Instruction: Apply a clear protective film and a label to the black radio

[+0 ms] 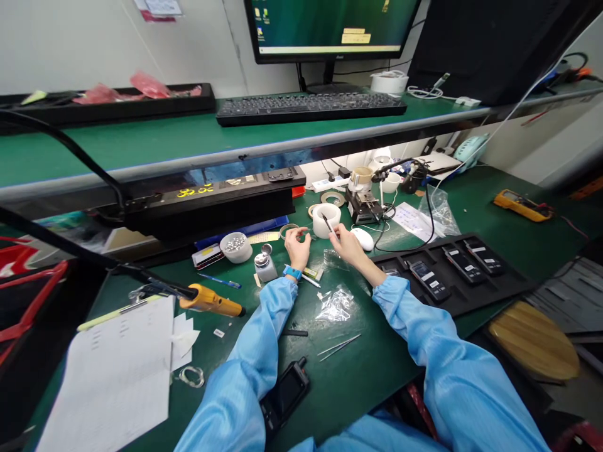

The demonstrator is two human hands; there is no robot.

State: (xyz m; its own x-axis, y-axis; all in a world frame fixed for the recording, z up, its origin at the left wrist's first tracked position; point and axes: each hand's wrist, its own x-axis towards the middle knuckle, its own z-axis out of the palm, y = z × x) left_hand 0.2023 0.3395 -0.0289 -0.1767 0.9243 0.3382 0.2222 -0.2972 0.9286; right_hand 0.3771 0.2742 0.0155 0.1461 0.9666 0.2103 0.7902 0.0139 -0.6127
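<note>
My right hand (348, 243) is closed around a slim dark tool (326, 221), whose kind I cannot make out; its end points into the white round roll or tub (333, 216). Just left of that, my left hand (298, 248) is raised over the bench with fingers curved and a gap between thumb and forefinger, and nothing shows in it. A blue band (293, 272) circles the left wrist. Beside this hand stand a small dispenser bottle (266, 266) and a white tub (235, 248) of small metal parts. A handheld radio (287, 390) lies by my left forearm.
On the right, a black tray (499, 285) holds several handheld devices. A white mouse (362, 238) lies near my right hand. Tweezers (340, 346) and clear plastic bags (335, 304) lie between my arms. Further left are a yellow-handled tool (211, 301) and a clipboard with papers (113, 370).
</note>
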